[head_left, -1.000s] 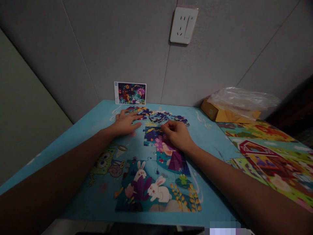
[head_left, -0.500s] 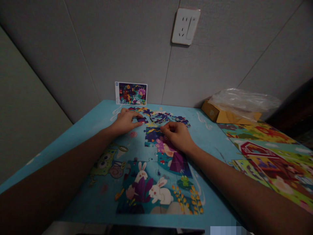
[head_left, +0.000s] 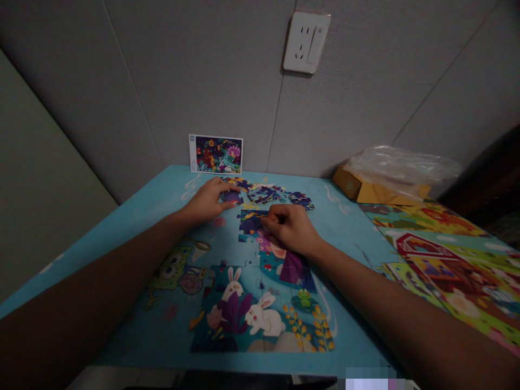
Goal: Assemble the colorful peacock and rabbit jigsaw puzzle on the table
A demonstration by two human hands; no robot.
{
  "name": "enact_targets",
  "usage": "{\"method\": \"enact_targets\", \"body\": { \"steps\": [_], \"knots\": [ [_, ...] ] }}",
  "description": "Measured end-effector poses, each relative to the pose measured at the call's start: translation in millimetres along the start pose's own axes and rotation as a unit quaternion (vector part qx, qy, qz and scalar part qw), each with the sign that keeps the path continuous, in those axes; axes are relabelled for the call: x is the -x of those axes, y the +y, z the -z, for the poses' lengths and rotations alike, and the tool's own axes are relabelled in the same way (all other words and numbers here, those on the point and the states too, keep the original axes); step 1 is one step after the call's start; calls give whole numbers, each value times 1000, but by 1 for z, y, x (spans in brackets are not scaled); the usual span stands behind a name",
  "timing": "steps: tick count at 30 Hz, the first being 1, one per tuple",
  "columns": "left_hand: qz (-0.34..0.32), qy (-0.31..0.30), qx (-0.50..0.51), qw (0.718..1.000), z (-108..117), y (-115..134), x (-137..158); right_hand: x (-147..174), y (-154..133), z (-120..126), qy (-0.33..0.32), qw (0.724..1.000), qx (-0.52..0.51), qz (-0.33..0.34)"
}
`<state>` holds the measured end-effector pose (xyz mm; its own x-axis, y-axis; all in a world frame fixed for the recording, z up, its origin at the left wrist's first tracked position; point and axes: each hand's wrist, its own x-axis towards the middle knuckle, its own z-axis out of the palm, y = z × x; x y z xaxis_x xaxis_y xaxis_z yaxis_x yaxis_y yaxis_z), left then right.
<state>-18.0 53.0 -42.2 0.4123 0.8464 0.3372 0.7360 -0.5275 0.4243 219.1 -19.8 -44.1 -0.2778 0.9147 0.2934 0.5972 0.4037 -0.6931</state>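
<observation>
A partly joined jigsaw puzzle (head_left: pixel 270 298) with white rabbits and a frog lies flat on the blue table. My left hand (head_left: pixel 209 200) is beyond its upper left, thumb and fingertips gripping the edges of a dark purple puzzle piece (head_left: pixel 233 198). Over the puzzle's upper part, my right hand (head_left: pixel 292 227) is curled, its thumb and forefinger pinched at the right edge of a dark blue puzzle piece (head_left: pixel 249 223). This hand covers part of the pink and purple section beneath it. Loose puzzle pieces (head_left: pixel 266 194) are heaped just past both hands.
A picture card (head_left: pixel 218 155) leans on the wall at the back. To the right are a cardboard box (head_left: pixel 377 189) with a clear plastic bag (head_left: pixel 400 165) and a colourful farm picture (head_left: pixel 459 260). A wall socket (head_left: pixel 307 42) is above the blue table (head_left: pixel 154 200).
My right hand has shifted slightly left and towards me over the puzzle. My left hand has moved a little, with more of the purple piece showing between its fingers.
</observation>
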Motion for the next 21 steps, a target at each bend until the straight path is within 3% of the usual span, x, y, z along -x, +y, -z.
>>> {"method": "enact_targets", "body": {
  "steps": [6, 14, 16, 21],
  "knots": [
    [-24, 32, 39, 998, -1, 1, 0, -1, 3, 0, -70, 997, 21, -16],
    [6, 49, 33, 998, -2, 3, 0, -1, 3, 2, -71, 997, 28, -20],
    [41, 88, 59, 994, -1, 4, 1, 0, 3, 2, -68, 997, 28, -24],
    [210, 179, 134, 952, 8, 0, 2, 0, 3, 1, -64, 997, 32, -27]
  ]
}}
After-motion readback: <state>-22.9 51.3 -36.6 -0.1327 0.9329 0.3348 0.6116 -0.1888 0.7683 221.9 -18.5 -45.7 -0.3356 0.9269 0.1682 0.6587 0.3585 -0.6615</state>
